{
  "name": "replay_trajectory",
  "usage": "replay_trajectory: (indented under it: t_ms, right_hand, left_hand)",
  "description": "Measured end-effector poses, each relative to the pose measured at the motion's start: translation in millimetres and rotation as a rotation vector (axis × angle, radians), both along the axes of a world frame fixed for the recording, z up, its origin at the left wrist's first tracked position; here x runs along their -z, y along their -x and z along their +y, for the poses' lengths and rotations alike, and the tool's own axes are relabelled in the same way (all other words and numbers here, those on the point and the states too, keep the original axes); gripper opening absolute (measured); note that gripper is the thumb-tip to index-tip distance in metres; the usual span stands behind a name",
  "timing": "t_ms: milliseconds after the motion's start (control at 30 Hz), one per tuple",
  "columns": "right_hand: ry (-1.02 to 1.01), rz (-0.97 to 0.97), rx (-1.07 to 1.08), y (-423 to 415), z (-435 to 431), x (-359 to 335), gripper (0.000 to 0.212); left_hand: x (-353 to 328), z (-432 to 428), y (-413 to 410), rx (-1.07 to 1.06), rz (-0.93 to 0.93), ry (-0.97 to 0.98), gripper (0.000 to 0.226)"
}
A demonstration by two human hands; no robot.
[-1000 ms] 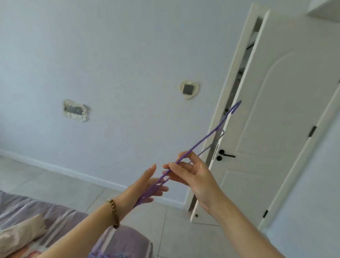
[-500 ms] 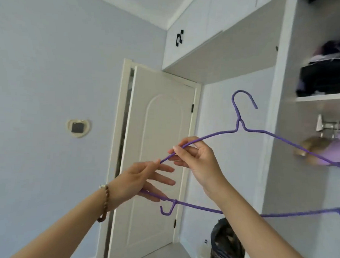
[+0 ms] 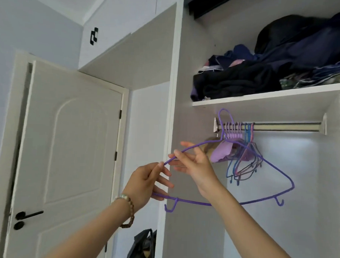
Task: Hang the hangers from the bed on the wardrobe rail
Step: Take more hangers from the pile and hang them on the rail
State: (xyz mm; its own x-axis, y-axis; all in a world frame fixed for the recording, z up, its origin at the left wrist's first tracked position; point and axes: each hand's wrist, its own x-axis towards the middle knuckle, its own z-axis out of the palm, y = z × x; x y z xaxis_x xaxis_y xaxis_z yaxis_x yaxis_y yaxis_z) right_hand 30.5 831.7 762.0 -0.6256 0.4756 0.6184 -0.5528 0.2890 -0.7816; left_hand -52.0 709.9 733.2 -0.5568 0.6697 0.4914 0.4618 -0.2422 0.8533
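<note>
Closest is the left hand, with a brown bead bracelet on its wrist. Beside it, a little higher, is the right hand. Both hold one thin purple wire hanger. The right forearm covers the middle of the hanger's bottom bar. Down low sits a black bag, and on the left is a white door with a black handle. Farther back, inside the white wardrobe, a shiny metal rail runs under a white shelf piled with dark clothes. A bunch of purple, pink and blue hangers already hangs at the rail's left end, just beside the spot where the held hanger's hook is. Half a second ago that hook was out in front of the wall, well left of the rail. Now it is up at the rail's left end, but I cannot tell if it is on the rail. The left hand's fingers stuck straight out then. Now its thumb and first finger pinch the hanger's left tip, and its lower fingers lie on the bottom bar. The right hand pinches the sloping top wire, with its other fingers spread loosely.
</note>
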Motion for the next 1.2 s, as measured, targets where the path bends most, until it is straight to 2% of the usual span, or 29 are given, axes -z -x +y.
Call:
replay_trajectory:
  t_ms: [300,533,667,1000,1200]
  right_hand:
    - [0.083,0.064,0.192,-19,134,-19,0.052]
    - [0.108,-0.003,0.32,-36,227,-32,0.039]
    - [0.136,-0.053,0.406,-43,275,-39,0.039]
    - [0.141,-0.135,0.434,-42,333,-33,0.012]
    - [0.057,-0.195,0.49,-39,338,-12,0.015]
  left_hand:
    - [-11,167,-24,0.041,0.001,-0.088,0.034]
    - [-18,252,-46,0.122,-0.012,-0.039,0.034]
    - [-23,275,-46,0.099,0.013,-0.043,0.03]
    - [-28,292,-23,0.02,0.122,-0.03,0.03]
    - [-23,293,-24,0.007,0.096,-0.01,0.029]
